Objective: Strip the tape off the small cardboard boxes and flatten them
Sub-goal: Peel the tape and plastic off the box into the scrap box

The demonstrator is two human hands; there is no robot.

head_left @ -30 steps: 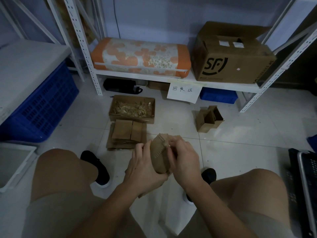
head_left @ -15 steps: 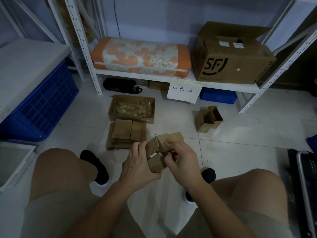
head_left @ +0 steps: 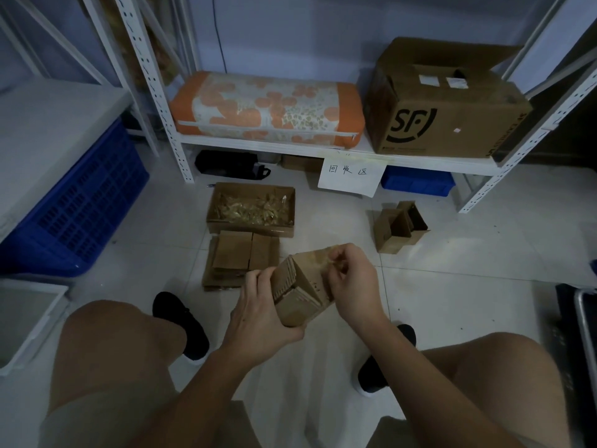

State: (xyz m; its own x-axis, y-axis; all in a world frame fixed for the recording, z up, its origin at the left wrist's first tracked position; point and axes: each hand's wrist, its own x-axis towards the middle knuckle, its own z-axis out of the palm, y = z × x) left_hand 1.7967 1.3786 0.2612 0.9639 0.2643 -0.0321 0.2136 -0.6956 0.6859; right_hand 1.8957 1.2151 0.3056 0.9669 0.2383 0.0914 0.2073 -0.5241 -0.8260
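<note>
Right now my left hand (head_left: 258, 315) wraps around the lower side of a small cardboard box (head_left: 300, 286), fingers curled under it and thumb up along its ridged, corrugated edge, holding it tilted above the floor between my knees. Meanwhile my right hand (head_left: 352, 282) pinches at the box's far top corner, fingertips bunched on a crinkled, shiny bit that looks like tape (head_left: 331, 258), wrist bent inward. Both forearms angle in from below and meet at the box. Just beyond it, a stack of flattened boxes (head_left: 240, 258) lies on the pale glossy tiles, touching an open shallow carton (head_left: 252, 208) filled with crumpled, glinting strips. Off to the right sit a few small unflattened boxes (head_left: 399, 226), flaps up. Behind them, a white metal shelf (head_left: 323, 150) carries an orange floral cushion (head_left: 266, 108) and a big brown box (head_left: 449, 108).
</note>
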